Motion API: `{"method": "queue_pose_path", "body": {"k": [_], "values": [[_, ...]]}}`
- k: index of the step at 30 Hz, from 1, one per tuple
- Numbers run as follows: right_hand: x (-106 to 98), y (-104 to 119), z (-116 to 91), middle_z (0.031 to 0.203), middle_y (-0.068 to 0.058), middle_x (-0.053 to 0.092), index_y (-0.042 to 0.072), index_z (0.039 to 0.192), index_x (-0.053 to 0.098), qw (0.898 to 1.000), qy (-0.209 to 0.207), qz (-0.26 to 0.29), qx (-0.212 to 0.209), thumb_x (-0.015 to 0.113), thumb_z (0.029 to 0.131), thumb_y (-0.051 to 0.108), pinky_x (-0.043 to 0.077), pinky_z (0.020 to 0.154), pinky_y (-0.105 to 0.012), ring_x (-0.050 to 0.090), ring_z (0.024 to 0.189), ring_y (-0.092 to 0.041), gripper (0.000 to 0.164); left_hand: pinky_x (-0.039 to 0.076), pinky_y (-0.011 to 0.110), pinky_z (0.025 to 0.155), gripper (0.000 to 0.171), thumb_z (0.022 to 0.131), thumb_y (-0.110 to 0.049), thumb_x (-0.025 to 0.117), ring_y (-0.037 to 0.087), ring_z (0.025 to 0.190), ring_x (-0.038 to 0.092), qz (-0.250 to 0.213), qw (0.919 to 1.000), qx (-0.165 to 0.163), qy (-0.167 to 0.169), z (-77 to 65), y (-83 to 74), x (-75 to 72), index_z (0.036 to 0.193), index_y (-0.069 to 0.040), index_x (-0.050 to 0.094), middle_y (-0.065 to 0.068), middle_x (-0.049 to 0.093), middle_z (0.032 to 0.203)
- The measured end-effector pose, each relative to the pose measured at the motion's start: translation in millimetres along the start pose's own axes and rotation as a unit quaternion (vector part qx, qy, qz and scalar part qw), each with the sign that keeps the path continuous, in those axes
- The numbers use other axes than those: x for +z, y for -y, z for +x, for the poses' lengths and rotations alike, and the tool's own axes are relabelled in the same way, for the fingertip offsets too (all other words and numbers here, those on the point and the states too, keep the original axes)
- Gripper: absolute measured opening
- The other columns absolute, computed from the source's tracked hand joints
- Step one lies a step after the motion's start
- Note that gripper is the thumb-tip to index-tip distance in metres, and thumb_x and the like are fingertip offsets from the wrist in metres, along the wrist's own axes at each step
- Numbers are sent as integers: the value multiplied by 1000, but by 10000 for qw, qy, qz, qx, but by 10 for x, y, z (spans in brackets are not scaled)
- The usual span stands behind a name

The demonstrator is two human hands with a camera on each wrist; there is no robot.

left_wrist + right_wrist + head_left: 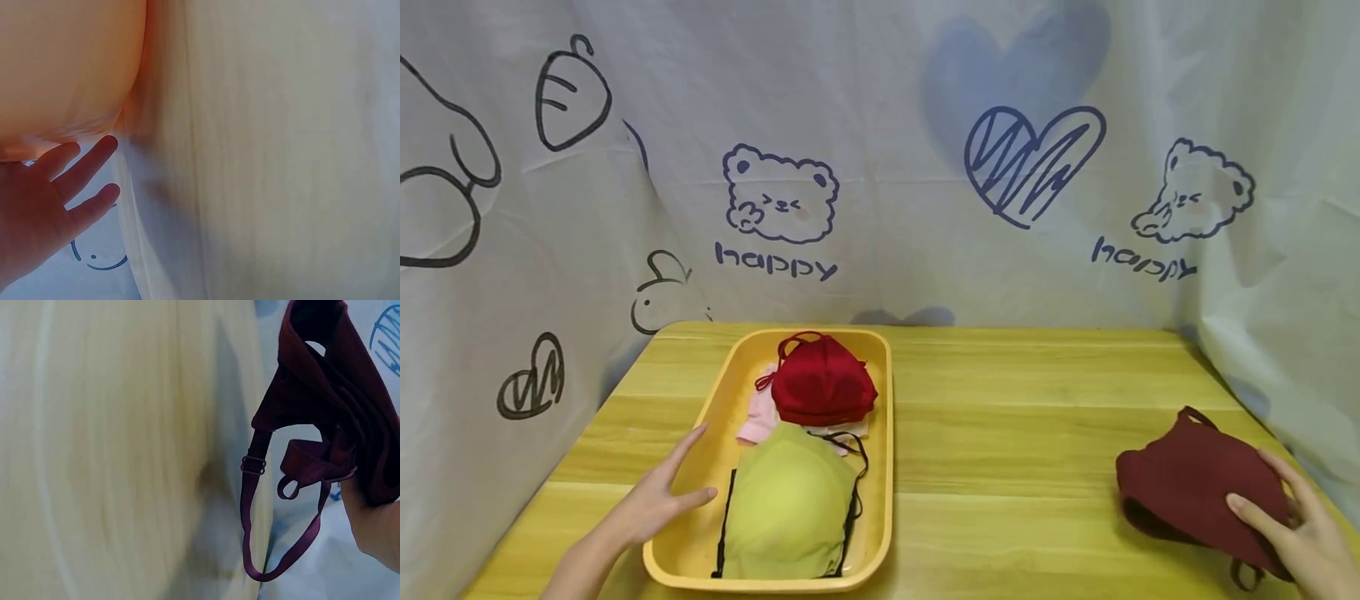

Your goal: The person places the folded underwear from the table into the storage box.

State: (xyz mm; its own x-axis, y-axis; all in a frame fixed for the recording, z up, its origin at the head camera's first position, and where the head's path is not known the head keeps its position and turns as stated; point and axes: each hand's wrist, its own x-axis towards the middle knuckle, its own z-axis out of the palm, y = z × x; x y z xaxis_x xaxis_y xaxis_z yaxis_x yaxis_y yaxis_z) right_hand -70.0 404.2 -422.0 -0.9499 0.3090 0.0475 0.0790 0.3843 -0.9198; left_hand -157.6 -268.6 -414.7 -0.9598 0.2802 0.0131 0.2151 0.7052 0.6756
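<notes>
My right hand pinches a maroon bra between thumb and fingers at the right side of the table. In the right wrist view, the bra is folded together and a loose strap with a slider dangles from it. My left hand is at the left rim of a yellow tray, fingers spread and holding nothing; the left wrist view shows the same hand beside the tray's outer wall. Inside the tray lie a yellow-green bra in front and a red bra behind.
A pale pink cloth piece lies partly under the red bra. The wood-grain table runs between tray and right hand. White sheets with drawn bears and hearts hang behind and at both sides.
</notes>
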Motion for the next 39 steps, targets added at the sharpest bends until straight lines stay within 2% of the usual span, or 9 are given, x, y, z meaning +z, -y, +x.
{"method": "queue_pose_path", "body": {"k": [2,5,9,14,18,22,25,30,39], "values": [[43,36,-7,89,34,52,39,143,17,9976,76,689,-49,56,90,7,51,49,-26,60,69,4,73,25,70,91,81,85,-29,63,57,122,25,15,10000,6,-7,-4,5,0,145,-6,15,35,20,142],[115,97,-18,92,32,53,37,143,20,9942,195,1058,-35,56,90,7,52,50,-26,60,72,5,71,26,70,91,81,85,-29,63,57,121,25,28,10000,15,-24,-4,12,2,146,-6,14,35,21,142],[228,151,9,98,30,51,34,144,22,9916,430,1221,-73,56,90,7,53,53,-27,60,77,4,70,26,70,91,81,85,-29,63,57,122,26,25,10000,21,-47,-4,19,6,146,-7,14,34,21,142],[415,165,234,113,20,53,26,145,25,9735,1050,1966,-506,51,90,-2,55,60,-29,62,87,-2,66,26,70,91,82,85,-29,64,57,122,25,0,9999,-39,-120,-32,40,-8,146,-8,14,34,21,142],[593,302,334,115,16,56,24,144,27,9578,1490,2347,-736,48,91,-5,55,62,-30,64,89,-7,64,25,70,92,82,85,-29,63,57,123,24,-68,9999,-22,-101,-14,40,-10,146,-9,13,33,19,143],[798,536,321,115,16,54,25,143,28,9512,1858,2311,-849,46,92,-5,55,64,-28,64,89,-7,63,24,70,92,82,84,-30,63,57,123,24,-72,10000,-26,-57,3,36,-9,146,-9,14,33,20,143],[939,657,314,115,17,54,24,144,27,9516,2009,2156,-871,46,92,-4,55,64,-28,63,89,-7,62,25,70,92,82,84,-30,64,57,123,24,-65,9999,-44,-73,-4,33,-9,146,-9,14,33,20,143],[1130,792,290,113,14,54,23,142,29,9522,2059,2058,-928,48,92,-3,55,63,-27,63,88,-7,60,23,69,94,81,84,-29,64,55,124,25,-75,9999,-2,-118,-31,41,2,146,-9,15,32,21,143],[1385,1032,236,118,10,50,19,143,26,9384,2249,2378,-1111,47,92,-2,55,67,-26,61,92,-6,60,23,69,95,82,84,-29,64,55,124,25,-17,9999,-17,-101,-6,65,-17,146,-7,14,32,19,143]]}}
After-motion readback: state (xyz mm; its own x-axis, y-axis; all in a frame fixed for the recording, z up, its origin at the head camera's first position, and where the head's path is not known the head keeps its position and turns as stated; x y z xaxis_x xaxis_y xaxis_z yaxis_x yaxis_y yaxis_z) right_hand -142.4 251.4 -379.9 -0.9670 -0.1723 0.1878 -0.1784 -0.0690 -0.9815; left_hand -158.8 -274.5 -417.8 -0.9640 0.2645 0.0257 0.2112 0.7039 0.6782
